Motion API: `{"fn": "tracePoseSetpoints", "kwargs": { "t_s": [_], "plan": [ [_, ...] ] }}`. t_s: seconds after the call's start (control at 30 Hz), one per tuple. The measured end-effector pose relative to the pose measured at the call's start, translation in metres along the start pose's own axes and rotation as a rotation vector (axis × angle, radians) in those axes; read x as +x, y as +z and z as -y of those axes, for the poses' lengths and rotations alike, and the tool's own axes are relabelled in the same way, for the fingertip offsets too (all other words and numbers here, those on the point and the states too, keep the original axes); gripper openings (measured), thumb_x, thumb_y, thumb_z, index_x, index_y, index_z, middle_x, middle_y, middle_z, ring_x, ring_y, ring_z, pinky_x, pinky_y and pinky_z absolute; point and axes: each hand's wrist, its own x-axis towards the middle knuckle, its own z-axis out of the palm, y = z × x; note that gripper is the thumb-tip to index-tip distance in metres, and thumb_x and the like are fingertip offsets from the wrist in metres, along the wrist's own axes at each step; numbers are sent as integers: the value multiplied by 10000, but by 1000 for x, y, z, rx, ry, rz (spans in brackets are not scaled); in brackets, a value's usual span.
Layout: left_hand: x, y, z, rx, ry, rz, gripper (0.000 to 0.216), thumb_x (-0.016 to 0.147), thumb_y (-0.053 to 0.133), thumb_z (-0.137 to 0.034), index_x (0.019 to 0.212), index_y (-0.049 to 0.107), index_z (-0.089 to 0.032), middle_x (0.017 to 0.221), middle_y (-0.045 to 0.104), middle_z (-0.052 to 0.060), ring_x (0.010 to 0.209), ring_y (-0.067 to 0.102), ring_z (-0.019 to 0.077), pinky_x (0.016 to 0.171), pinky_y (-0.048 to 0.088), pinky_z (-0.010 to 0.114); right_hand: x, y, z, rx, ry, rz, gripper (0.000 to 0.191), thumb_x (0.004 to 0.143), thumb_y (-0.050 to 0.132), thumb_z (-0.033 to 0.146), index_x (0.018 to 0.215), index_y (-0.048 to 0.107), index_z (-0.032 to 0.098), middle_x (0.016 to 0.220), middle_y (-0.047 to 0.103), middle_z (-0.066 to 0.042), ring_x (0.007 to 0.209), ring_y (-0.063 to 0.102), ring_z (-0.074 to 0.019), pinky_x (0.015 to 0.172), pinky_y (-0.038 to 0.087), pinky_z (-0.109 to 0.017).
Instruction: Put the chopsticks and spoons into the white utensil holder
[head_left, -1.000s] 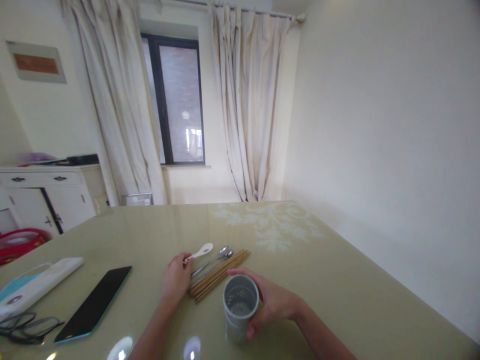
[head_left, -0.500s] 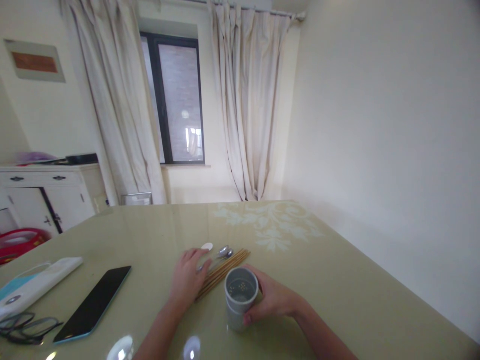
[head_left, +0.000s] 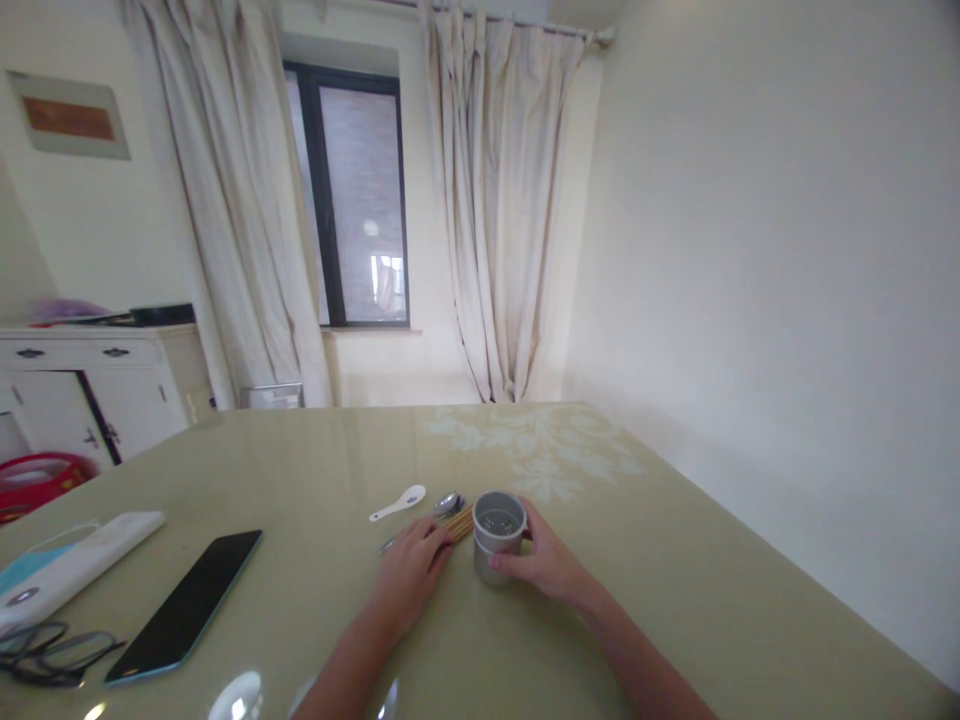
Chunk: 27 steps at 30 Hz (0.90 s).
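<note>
My right hand is wrapped around a grey cylindrical utensil holder with small holes showing in its bottom. The holder stands upright, its mouth facing up. Just left of it, my left hand is closed over a bundle of wooden chopsticks, with the near part of the bundle hidden under the palm. Metal spoons lie beyond the fingers, partly covered by the hand. A white soup spoon rests on the table farther left, apart from both hands.
On the left of the glossy greenish table lie a black-screened phone or tablet, a white power strip and folded eyeglasses. A wall runs along the right edge. A white cabinet stands behind at left.
My right hand has moved the holder farther away and slightly right. My left hand has shifted right, onto the chopsticks, uncovering the white soup spoon.
</note>
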Motion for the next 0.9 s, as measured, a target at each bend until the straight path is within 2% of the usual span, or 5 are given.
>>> {"fn": "tracePoseSetpoints", "kwargs": {
  "t_s": [0.27, 0.43, 0.57, 0.73, 0.9],
  "plan": [
    [7, 2, 4, 72, -66, -23, 281, 1038, 496, -251, 1103, 770, -250, 1171, 752, 79, 1159, 696, 244, 1026, 536, 366, 2, 20, -10, -143, -102, -161, 628, 754, 867, 324, 1316, 608, 217, 1307, 723, -130, 1210, 680, -324, 1058, 526, -491],
    [11, 3, 5, 136, -131, -17, 299, 1038, 492, -236, 1133, 774, -256, 1210, 755, 82, 1175, 706, 255, 1026, 545, 378, 8, 27, -18, -158, -135, -208, 694, 769, 863, 323, 1383, 555, 225, 1352, 715, -135, 1219, 689, -316, 1054, 538, -484],
    [10, 6, 4, 194, -134, -39, 304, 1043, 498, -223, 1164, 777, -240, 1247, 754, 89, 1223, 691, 273, 1055, 535, 398, 13, 31, -26, -365, -156, -326, 713, 759, 894, 368, 1384, 591, 205, 1285, 723, -141, 1175, 684, -339, 1028, 548, -494],
    [9, 8, 4, 235, -92, -79, 305, 1047, 511, -219, 1167, 789, -252, 1259, 761, 91, 1214, 695, 277, 1069, 527, 415, 22, 36, -31, -533, -105, -236, 575, 878, 796, 379, 1390, 618, 190, 1233, 735, -134, 994, 714, -293, 907, 575, -417],
    [9, 11, 7, 246, -85, -131, 283, 1027, 541, -228, 1155, 790, -266, 1270, 773, 87, 1228, 688, 287, 1064, 528, 434, 29, 40, -29, -591, -37, -207, 542, 927, 741, 391, 1418, 606, 208, 1222, 767, -124, 1040, 735, -309, 951, 548, -422]
  ]
}}
